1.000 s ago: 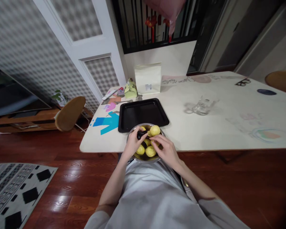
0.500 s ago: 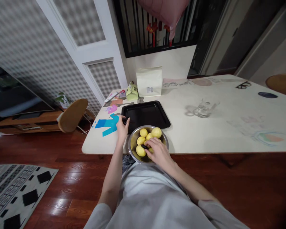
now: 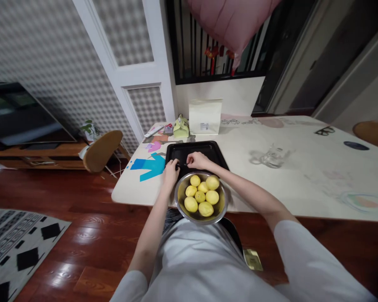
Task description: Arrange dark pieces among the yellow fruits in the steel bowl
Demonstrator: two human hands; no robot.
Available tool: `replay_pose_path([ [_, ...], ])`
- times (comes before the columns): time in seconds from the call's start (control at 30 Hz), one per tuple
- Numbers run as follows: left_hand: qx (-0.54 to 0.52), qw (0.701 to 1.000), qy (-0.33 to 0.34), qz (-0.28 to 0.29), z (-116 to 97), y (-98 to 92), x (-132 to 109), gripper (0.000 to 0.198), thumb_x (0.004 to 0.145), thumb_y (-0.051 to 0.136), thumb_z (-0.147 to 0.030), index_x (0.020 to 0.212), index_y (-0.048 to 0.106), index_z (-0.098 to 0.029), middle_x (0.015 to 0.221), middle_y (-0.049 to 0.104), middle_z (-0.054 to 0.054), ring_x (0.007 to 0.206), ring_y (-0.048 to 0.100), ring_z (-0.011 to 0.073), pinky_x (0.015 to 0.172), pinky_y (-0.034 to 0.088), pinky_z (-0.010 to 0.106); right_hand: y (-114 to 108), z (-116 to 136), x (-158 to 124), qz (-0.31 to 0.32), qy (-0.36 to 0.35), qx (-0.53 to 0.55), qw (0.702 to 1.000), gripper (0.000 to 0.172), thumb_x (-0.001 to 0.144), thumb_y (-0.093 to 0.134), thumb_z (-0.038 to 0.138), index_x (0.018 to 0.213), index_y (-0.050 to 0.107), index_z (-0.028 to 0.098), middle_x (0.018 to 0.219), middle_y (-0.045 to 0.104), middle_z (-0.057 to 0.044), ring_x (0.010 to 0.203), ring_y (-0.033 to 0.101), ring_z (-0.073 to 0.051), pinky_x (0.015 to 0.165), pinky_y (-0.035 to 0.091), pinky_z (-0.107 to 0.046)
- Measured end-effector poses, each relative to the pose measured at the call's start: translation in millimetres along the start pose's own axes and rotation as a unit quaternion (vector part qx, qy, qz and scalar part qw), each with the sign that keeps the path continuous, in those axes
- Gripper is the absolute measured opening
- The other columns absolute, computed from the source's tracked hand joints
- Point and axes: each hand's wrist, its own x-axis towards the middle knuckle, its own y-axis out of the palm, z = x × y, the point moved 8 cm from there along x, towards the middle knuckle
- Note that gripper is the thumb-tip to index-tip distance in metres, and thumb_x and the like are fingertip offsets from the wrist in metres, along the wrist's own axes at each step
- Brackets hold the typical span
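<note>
A metal bowl point(image 3: 224, 204) with several yellow round fruits point(image 3: 203, 195) sits at the near table edge, partly overhanging it. Behind it lies a black baking tray point(image 3: 204, 149). My left hand point(image 3: 171, 171) is closed at the tray's near left corner, on a small dark object that I can barely see. My right hand point(image 3: 198, 160) reaches over the bowl into the tray, fingers pinched toward the left hand; a thin dark thing seems to run between the two hands.
On the white table point(image 3: 290, 176) stand a cream paper bag point(image 3: 205, 116), a green pouch point(image 3: 180, 126), a remote point(image 3: 154, 131), coloured paper cut-outs point(image 3: 148, 165), a clear glass jug point(image 3: 269, 155) and black glasses point(image 3: 326, 131). A wooden chair point(image 3: 101, 144) stands to the left.
My left hand went from the bowl to the tray's left corner with a dark object. My right hand then left the bowl and reached into the tray beside it.
</note>
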Motion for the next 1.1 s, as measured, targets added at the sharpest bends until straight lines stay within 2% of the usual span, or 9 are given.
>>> replay_pose_path([
  [0.1,0.031,0.999,0.005,0.008,-2.1,1.5,-0.9,0.031,0.09,0.059,-0.009,0.114,0.068,-0.026,0.116,0.065,0.01,0.117,0.06,0.0275,0.092,0.053,0.035,27.0,-4.6,27.6,0.075,0.009,0.016,0.997,0.006,0.073,0.077,0.015,0.078,0.076,0.016,0.069,0.073,0.0,0.066,0.067,-0.013,0.059,0.047,-0.019],
  [0.2,0.051,0.998,0.012,0.016,-3.3,4.0,-2.0,0.033,0.089,0.057,-0.009,0.115,0.069,-0.027,0.115,0.065,0.009,0.116,0.059,0.0266,0.092,0.054,0.034,45.9,-6.2,36.0,0.118,0.005,0.034,0.992,0.007,0.071,0.081,0.018,0.073,0.075,0.014,0.061,0.07,0.001,0.059,0.063,-0.012,0.053,0.044,-0.018],
  [0.37,0.063,0.997,0.028,0.025,-5.8,6.0,-3.9,0.023,0.09,0.057,-0.013,0.103,0.073,-0.024,0.114,0.064,0.009,0.116,0.058,0.0265,0.095,0.054,0.035,40.3,-17.9,31.0,0.123,-0.011,0.064,0.99,0.017,0.078,0.079,0.03,0.08,0.077,0.014,0.07,0.074,-0.003,0.061,0.064,-0.012,0.057,0.046,-0.02],
  [0.5,0.054,0.998,0.032,0.026,-9.1,5.6,-6.8,0.022,0.088,0.059,-0.014,0.102,0.072,-0.024,0.114,0.064,0.009,0.118,0.056,0.0265,0.097,0.053,0.036,10.7,-40.0,0.7,0.075,-0.022,0.062,0.995,0.024,0.087,0.071,0.037,0.087,0.077,0.014,0.08,0.076,-0.006,0.074,0.068,-0.017,0.068,0.049,-0.024],
  [0.67,0.057,0.998,0.037,0.013,-11.0,7.8,-9.5,0.014,0.09,0.063,-0.026,0.101,0.072,-0.023,0.114,0.064,0.01,0.12,0.054,0.0283,0.093,0.054,0.037,-10.4,-67.3,-75.9,0.026,-0.025,0.095,0.995,0.044,0.095,0.056,0.054,0.102,0.073,0.015,0.095,0.077,-0.009,0.086,0.07,-0.021,0.077,0.052,-0.03],
  [0.8,0.073,0.996,0.05,0.012,-11.5,9.6,-8.5,0.02,0.09,0.069,-0.041,0.099,0.072,-0.023,0.114,0.063,0.01,0.12,0.053,0.0297,0.097,0.052,0.039,5.8,-85.1,-128.2,0.086,0.039,0.192,0.977,0.057,0.088,0.065,0.066,0.113,0.067,0.015,0.099,0.075,-0.01,0.08,0.068,-0.02,0.066,0.055,-0.03],
  [0.93,0.093,0.994,0.059,0.021,-12.2,9.1,-6.2,0.025,0.088,0.074,-0.045,0.098,0.071,-0.022,0.113,0.065,0.011,0.119,0.053,0.032,0.1,0.048,0.042,32.7,-89.0,-148.1,0.173,0.073,0.283,0.941,0.072,0.081,0.073,0.066,0.133,0.06,0.018,0.113,0.074,-0.011,0.079,0.068,-0.02,0.056,0.056,-0.027],
  [1.0,0.097,0.992,0.069,0.028,-13.1,9.6,-5.0,0.024,0.088,0.074,-0.045,0.098,0.071,-0.022,0.119,0.066,0.011,0.125,0.052,0.0335,0.103,0.046,0.045,40.1,-92.5,-146.7,0.169,0.082,0.308,0.933,0.067,0.08,0.071,0.068,0.122,0.066,0.016,0.103,0.075,-0.01,0.074,0.067,-0.019,0.053,0.054,-0.026],
  [1.1,0.088,0.991,0.088,0.046,-15.2,11.9,-4.1,0.019,0.09,0.071,-0.04,0.099,0.069,-0.023,0.132,0.064,0.01,0.14,0.044,0.0338,0.111,0.038,0.05,38.5,-99.3,-139.1,0.101,0.079,0.308,0.943,0.058,0.078,0.068,0.07,0.09,0.07,0.014,0.074,0.069,-0.005,0.06,0.059,-0.016,0.049,0.047,-0.025],
])
